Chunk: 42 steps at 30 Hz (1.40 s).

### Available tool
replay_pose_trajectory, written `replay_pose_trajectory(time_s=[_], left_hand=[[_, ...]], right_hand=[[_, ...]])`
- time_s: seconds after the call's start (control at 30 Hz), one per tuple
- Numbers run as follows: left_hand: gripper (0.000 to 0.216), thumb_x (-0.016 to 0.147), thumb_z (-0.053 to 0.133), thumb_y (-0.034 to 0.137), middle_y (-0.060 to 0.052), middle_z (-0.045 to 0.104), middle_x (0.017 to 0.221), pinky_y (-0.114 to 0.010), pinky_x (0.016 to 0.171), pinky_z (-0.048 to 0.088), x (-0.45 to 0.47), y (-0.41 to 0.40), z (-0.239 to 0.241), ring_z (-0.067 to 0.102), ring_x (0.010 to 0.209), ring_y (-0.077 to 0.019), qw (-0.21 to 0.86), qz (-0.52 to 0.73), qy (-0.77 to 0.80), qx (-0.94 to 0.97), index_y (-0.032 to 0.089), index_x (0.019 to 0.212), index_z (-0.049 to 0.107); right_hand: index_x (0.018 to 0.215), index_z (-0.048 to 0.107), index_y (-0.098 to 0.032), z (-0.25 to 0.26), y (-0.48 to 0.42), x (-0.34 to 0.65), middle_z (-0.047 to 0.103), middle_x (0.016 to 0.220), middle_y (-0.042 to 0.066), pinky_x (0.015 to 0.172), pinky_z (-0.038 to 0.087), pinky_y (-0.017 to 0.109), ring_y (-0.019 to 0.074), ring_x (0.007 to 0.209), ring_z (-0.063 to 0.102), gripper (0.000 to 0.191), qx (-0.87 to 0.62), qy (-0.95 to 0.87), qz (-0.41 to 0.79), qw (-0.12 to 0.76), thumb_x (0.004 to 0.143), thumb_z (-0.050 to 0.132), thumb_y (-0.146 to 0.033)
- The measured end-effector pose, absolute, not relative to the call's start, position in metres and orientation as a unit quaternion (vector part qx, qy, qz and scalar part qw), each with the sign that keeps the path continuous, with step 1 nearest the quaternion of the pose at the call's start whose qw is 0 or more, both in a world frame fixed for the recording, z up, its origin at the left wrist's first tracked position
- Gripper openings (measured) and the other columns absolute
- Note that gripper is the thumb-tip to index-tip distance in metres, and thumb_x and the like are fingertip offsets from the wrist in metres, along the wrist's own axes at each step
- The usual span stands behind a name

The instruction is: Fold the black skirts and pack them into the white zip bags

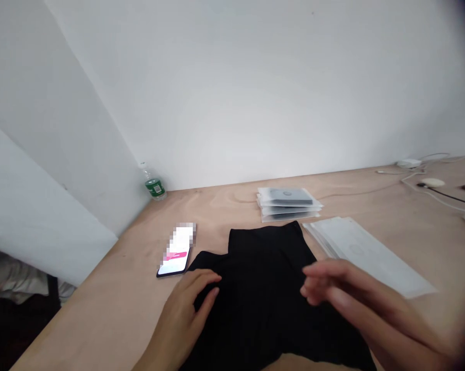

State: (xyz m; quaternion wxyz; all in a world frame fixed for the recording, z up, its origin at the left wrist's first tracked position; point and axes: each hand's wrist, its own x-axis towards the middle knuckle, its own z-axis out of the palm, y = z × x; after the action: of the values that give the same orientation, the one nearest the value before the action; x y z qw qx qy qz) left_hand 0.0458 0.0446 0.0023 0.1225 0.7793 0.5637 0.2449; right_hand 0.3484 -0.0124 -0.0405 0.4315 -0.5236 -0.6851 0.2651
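A black garment [263, 288] lies spread on the wooden table [112, 314] in front of me. My left hand [186, 309] rests flat on its left edge with the fingers stretched out. My right hand [332, 288] hovers over the right side of the cloth, blurred by motion, fingers loosely curled and holding nothing that I can see.
A phone [176, 252] with a lit screen lies left of the garment. A stack of packed bags [286, 203] sits behind it and flat clear bags [367, 252] lie to the right. A green-labelled bottle [153, 183] stands in the corner; cables and a charger [410, 164] are far right.
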Motion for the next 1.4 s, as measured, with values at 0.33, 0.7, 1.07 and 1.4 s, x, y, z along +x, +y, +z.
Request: replay_pose_trajectory(time_s=[0.33,0.7,1.07,1.4], left_hand=[[0.024,0.087,0.039,0.025,-0.008,0.063,0.087,-0.044,0.078,0.040,0.053,0.104,-0.011,0.055,0.088,-0.0279,-0.082,0.113,0.641,0.755,0.020,0.090,0.062],[0.041,0.087,0.043,0.036,-0.010,0.047,0.133,-0.044,0.099,0.034,0.124,0.119,-0.004,0.037,0.126,-0.0274,0.013,0.122,0.536,0.835,0.019,0.124,0.048],[0.038,0.082,0.053,0.032,-0.005,0.047,0.134,-0.049,0.103,0.029,0.142,0.102,-0.026,0.035,0.127,-0.0274,0.107,0.136,0.481,0.860,0.027,0.119,0.052],[0.022,0.084,0.048,0.035,-0.004,0.055,0.118,-0.040,0.098,0.034,0.100,0.098,0.049,0.046,0.114,-0.0210,0.129,0.462,0.526,0.702,0.026,0.101,0.059]], right_hand=[[0.107,0.057,-0.021,-0.060,0.021,0.348,0.057,0.106,0.010,0.075,0.045,0.043,0.0265,0.091,0.055,0.025,-0.591,-0.782,-0.089,0.179,0.086,0.043,-0.025],[0.099,0.058,-0.017,0.008,0.133,0.329,0.054,0.111,0.013,0.089,0.037,0.045,0.0310,0.113,0.042,0.019,-0.677,-0.564,0.286,0.377,0.083,0.052,-0.025],[0.115,0.051,-0.017,-0.004,0.216,0.333,0.054,0.114,0.008,0.079,0.049,0.041,0.0196,0.095,0.056,0.033,-0.643,-0.295,0.505,0.494,0.086,0.052,-0.033],[0.059,0.051,-0.017,0.019,0.113,0.336,0.047,0.055,-0.003,0.046,0.038,0.025,0.0108,0.048,0.043,0.022,-0.526,-0.485,0.534,0.450,0.076,0.048,-0.032]])
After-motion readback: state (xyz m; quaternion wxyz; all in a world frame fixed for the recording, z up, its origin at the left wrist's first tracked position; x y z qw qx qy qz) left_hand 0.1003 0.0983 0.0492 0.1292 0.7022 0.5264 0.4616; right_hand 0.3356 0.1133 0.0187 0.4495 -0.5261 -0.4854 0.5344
